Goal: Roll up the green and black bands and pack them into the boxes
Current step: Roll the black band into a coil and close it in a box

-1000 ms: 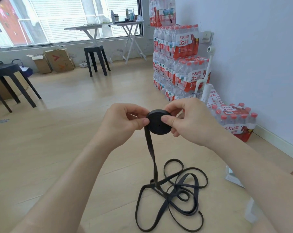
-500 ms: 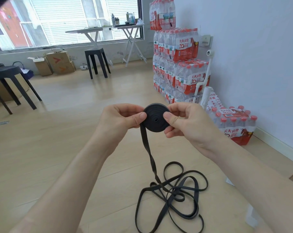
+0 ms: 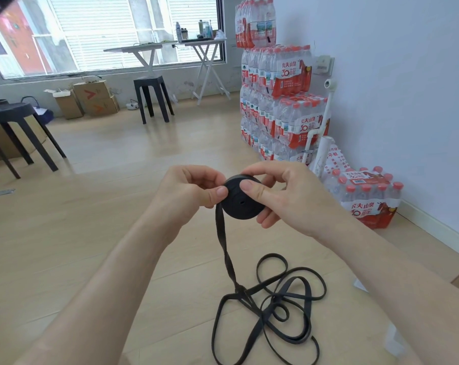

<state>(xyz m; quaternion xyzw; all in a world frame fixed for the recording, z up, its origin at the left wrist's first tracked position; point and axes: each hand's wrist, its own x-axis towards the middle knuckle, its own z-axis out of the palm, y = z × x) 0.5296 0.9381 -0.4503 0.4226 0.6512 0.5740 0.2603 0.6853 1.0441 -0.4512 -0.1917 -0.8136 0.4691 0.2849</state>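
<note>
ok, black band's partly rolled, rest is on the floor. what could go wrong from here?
1. The loose band lies in crossed loops on the floor; it may snag or knot as it feeds up.
2. The hanging strand looks twisted; that twist could wind into the roll and leave it lumpy.
3. Left hand and right hand only pinch the roll; a slip could let it uncoil.

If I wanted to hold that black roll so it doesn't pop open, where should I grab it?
Probably pinch the black roll across its two flat round faces, thumb in front, fingers behind, coming from the right as the right hand does. It's a thin disc, and its loose tail hangs off the left edge, beside the left hand.
</note>
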